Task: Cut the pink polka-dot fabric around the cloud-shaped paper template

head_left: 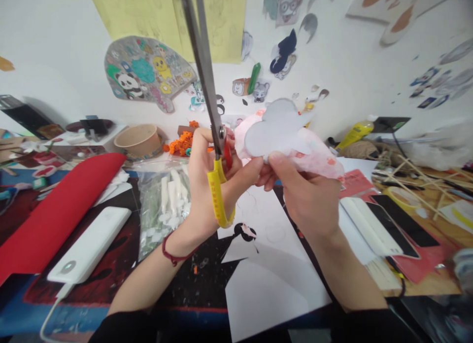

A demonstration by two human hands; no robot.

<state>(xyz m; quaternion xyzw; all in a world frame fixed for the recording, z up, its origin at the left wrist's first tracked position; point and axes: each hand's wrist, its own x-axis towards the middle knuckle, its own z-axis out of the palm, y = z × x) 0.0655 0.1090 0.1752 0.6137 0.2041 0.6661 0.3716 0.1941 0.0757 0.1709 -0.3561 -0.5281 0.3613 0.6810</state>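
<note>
My left hand (207,190) is closed, with scissors (218,180) hooked on it, blades pointing up and away; one handle is yellow, the other red. Its thumb also pinches the lower edge of a grey-white cloud-shaped cutout (275,131). Behind that cutout lies a pink patterned piece (321,158), which may be cloth or paper. My right hand (310,200) is closed too, thumb on top, pinching both layers at the lower edge. The thumbs nearly meet. Below, on the table, are white paper sheets (273,293) and a small black-and-pink scrap (246,231).
At the left are a white power bank (88,244) with a cable, a red padded piece (62,210) and a clear bag (162,200) of white-green pieces. Phones (402,224) lie on the right. Behind stands a round tan container (136,139) against a wall with paper cutouts.
</note>
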